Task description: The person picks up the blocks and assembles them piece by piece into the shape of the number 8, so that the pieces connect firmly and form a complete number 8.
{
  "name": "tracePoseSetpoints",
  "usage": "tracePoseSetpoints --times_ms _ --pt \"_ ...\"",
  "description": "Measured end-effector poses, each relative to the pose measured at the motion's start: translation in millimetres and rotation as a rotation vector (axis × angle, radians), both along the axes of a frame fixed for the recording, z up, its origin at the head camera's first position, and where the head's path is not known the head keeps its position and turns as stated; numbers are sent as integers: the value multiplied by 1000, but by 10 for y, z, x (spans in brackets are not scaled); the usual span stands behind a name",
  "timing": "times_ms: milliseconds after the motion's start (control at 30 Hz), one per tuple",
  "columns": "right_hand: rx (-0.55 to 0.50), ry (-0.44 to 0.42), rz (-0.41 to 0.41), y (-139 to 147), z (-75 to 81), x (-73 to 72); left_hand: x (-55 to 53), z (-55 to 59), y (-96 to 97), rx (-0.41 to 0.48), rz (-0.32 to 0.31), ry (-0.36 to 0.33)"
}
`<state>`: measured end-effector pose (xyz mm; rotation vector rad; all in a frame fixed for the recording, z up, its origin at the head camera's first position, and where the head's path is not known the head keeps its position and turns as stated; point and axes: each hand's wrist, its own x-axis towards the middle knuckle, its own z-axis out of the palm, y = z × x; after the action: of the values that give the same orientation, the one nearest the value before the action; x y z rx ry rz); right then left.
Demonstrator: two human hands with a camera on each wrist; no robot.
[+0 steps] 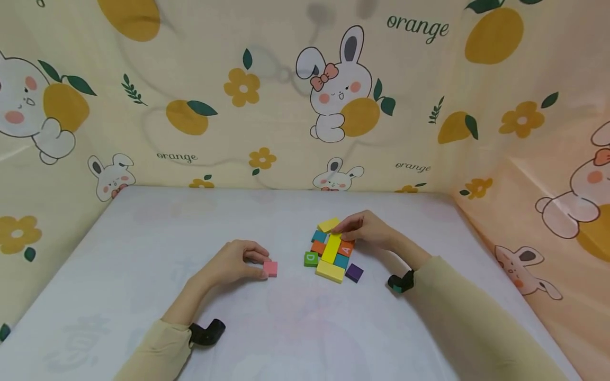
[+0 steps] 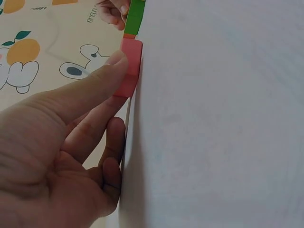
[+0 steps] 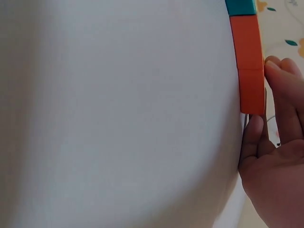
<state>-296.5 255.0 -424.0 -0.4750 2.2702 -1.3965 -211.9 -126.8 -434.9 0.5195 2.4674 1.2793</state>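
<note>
My left hand (image 1: 236,262) pinches a pink block (image 1: 270,269) between thumb and fingers, left of a flat cluster of blocks. In the left wrist view the thumb lies on the pink block (image 2: 134,66). My right hand (image 1: 369,230) is at the cluster's far end, its fingertips at the upper end of a long yellow block (image 1: 331,248); their exact contact is partly hidden. Around that block lie another yellow block (image 1: 329,225), blue blocks (image 1: 341,261), orange blocks (image 1: 317,247), a green lettered block (image 1: 311,259) and a pale yellow block (image 1: 330,272).
A purple block (image 1: 354,273) lies at the cluster's lower right. Everything rests on a white-covered table (image 1: 286,333). Patterned cloth (image 1: 281,121) rises behind the table and along both sides. Black wrist devices (image 1: 207,333) sit at both sleeves.
</note>
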Motion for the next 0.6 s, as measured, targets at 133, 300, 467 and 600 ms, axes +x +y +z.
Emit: tracePoseSetpoints --times_ms 133,300,467,600 --pt "5 1 26 18 -11 -33 -7 9 0 2 -1 -2" --pt "-1 -21 20 29 -25 -54 -8 24 -5 6 -14 -6" --pt "-18 -16 43 35 -24 -65 -6 35 -11 -3 -8 -8" --pt "-39 -29 78 46 -4 -71 -8 41 -7 -8 -8 -6"
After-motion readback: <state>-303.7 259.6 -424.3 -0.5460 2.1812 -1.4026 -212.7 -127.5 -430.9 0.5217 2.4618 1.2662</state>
